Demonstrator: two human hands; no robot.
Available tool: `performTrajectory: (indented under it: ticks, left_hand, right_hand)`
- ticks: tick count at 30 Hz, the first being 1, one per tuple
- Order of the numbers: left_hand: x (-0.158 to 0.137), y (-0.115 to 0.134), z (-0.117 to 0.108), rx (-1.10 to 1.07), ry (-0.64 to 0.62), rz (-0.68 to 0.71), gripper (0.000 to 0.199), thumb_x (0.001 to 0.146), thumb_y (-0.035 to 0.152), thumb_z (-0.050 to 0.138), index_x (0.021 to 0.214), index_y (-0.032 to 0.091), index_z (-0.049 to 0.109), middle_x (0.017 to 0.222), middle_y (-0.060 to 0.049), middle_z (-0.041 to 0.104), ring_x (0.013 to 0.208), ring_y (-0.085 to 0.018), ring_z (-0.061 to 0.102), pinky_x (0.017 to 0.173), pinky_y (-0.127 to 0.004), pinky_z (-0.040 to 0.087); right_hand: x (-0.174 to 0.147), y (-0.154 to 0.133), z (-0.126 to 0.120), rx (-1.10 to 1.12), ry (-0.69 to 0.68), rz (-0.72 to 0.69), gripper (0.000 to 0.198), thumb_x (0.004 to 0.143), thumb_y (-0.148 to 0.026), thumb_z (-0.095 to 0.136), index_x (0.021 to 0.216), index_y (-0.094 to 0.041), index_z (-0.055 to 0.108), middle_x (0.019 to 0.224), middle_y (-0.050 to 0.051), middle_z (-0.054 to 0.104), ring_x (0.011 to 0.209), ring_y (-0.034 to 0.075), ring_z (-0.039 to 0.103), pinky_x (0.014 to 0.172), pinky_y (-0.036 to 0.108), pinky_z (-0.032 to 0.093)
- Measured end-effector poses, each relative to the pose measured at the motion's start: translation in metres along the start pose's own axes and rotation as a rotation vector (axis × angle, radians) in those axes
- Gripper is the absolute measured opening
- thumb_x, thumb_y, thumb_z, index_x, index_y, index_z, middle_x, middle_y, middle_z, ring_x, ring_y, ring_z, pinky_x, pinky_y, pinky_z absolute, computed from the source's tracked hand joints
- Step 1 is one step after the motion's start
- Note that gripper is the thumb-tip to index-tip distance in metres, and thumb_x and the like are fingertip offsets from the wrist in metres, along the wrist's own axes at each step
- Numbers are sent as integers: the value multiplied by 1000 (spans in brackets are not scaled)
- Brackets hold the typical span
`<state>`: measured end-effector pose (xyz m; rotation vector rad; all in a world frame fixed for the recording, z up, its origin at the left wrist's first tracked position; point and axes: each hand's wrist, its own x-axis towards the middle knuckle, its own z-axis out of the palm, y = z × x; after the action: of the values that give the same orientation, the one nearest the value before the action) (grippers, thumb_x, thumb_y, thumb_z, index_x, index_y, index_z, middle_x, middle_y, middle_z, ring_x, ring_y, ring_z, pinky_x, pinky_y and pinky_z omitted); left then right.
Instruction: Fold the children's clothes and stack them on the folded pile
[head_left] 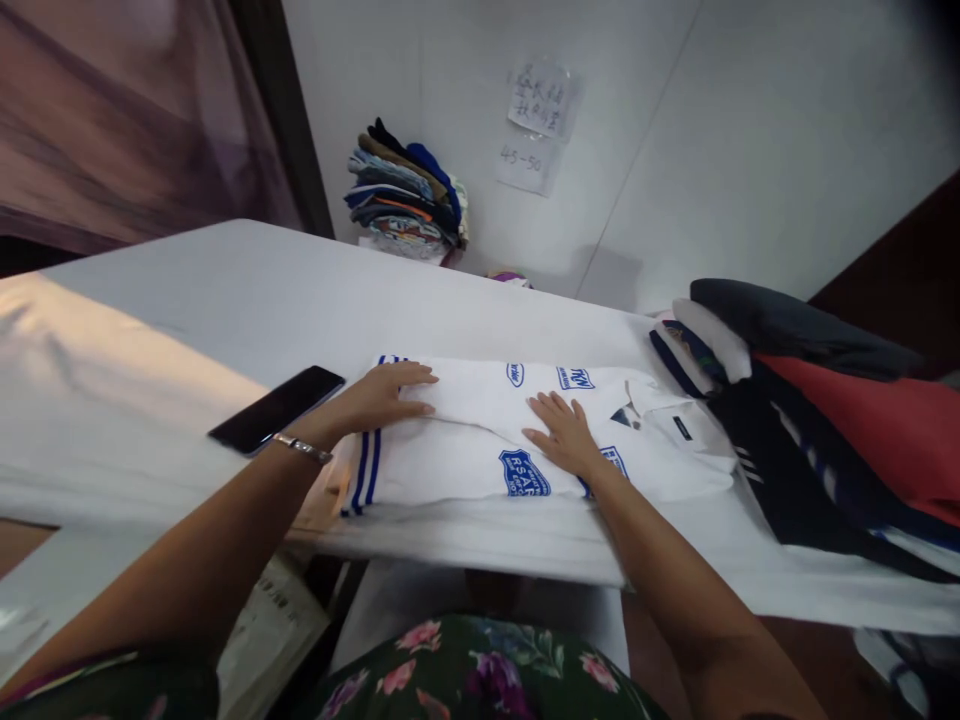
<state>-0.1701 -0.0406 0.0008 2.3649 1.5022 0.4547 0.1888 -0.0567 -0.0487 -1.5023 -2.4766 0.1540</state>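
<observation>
A white polo shirt (465, 460) with blue printed badges and blue stripes lies folded lengthwise on the white-covered table (247, 300). Its collar points right and the striped end is at the left. My left hand (382, 395) rests on the striped end with the fingers stretched out, pointing right. On the middle of the shirt, near the badges, my right hand (561, 432) lies flat with its fingers spread. Neither hand grips the cloth. Beside my left wrist is a black phone (279, 408).
At the right end of the table is a pile of folded clothes (847, 400), black, red and grey. Behind the table stands a stack of folded clothes (409, 195) by the wall. Paper notes (536, 125) hang on that wall. A white bag (274, 630) is below the table edge.
</observation>
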Motion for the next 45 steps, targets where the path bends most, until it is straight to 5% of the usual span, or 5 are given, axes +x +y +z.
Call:
performTrajectory:
  ticks: [11,15,21,30,45]
  left_hand:
    - [-26,12,8,267,262,51,29,89,30,44,101,20,69,119,-9,68,117,-23,58,101,-42,41]
    - [-38,15,10,158,99,80,31,85,34,51,107,20,68,122,-9,67,117,-23,58,101,-40,41]
    - [-84,18,2,-34,424,-429,43,86,49,47,113,20,62,106,-8,70,96,-22,63,82,-32,48]
    - [-111,44,11,33,56,-728,48,77,69,46,74,23,60,77,-4,68,74,-24,61,60,-32,35]
    - [-91,17,8,14,111,-716,38,80,57,48,82,21,59,82,-8,68,79,-25,63,62,-33,40]
  right_hand:
    - [-7,2,5,142,94,-223,39,95,-25,41,130,-28,56,138,6,56,132,24,47,111,55,28]
    - [-10,5,5,167,54,-240,41,92,-25,46,131,-27,56,143,7,51,136,25,42,112,56,26]
    - [-15,1,-2,289,73,-196,43,91,-39,52,132,-27,56,142,8,51,138,26,39,114,57,22]
    - [-5,-34,-10,296,107,-284,44,91,-40,52,133,-25,55,143,8,50,139,26,36,114,54,24]
    - [3,-44,12,214,-60,-265,39,96,-35,42,128,-23,60,142,8,51,137,27,40,113,55,26]
